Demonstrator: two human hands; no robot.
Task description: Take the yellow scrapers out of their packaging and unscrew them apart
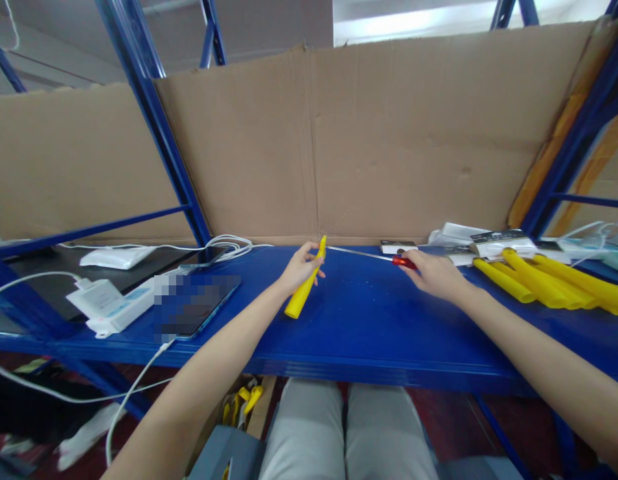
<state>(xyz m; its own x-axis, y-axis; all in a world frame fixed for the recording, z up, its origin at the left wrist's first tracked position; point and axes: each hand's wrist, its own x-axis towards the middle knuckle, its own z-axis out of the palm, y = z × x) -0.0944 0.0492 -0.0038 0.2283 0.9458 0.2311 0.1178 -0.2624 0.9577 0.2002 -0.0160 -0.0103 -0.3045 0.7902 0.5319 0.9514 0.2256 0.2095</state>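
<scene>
My left hand [299, 268] is closed round a yellow tapered tube [300, 297], which leans over the blue tabletop with its wide end toward me. In my right hand [435, 273] is a screwdriver [405, 263] with a red handle and a long, thin metal shaft. The shaft points left and its tip comes up close to the narrow upper end of the yellow tube; whether the two touch I cannot tell. Several more yellow tubes [549, 283] lie in a heap to the right of my right hand.
A phone [201, 308] lies left on the blue shelf [369, 333], beside a white power strip [133, 305] with cables. Cardboard [413, 133] walls the back. White packets [503, 243] sit behind the heap. Below, a box [260, 407] holds several yellow pieces.
</scene>
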